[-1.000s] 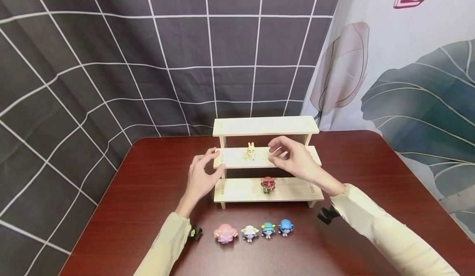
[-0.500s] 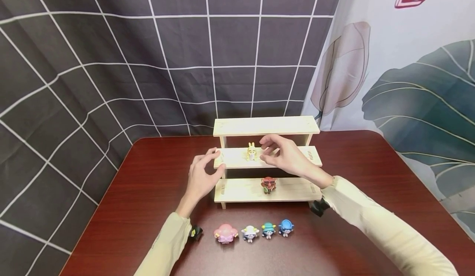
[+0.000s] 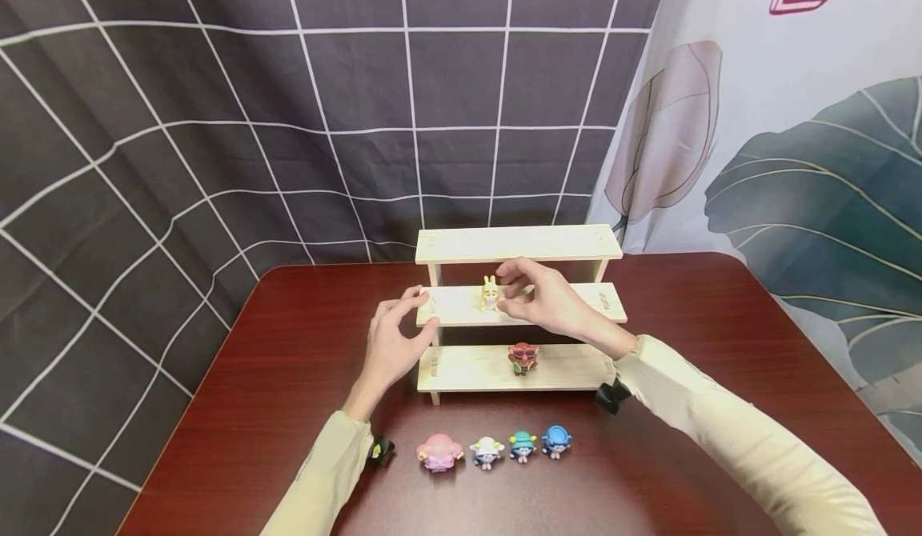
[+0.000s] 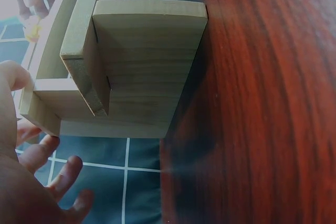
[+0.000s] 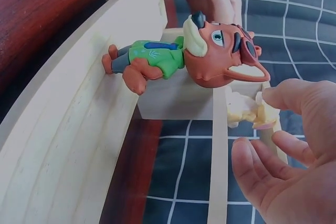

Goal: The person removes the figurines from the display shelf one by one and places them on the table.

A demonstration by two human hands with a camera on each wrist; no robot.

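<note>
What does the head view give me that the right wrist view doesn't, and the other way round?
Head only: pink figurine, white-topped figurine, teal-topped figurine and blue-topped figurine lined up on the table.
Right wrist only: the blue tie on the fox figurine.
Both: fox figurine, yellow rabbit figurine, wooden shelf, table, left hand and right hand.

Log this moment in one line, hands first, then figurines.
right hand: beside yellow rabbit, contact unclear; left hand: holds middle shelf's left end; fox: upright, lower shelf; four figurines: on table
</note>
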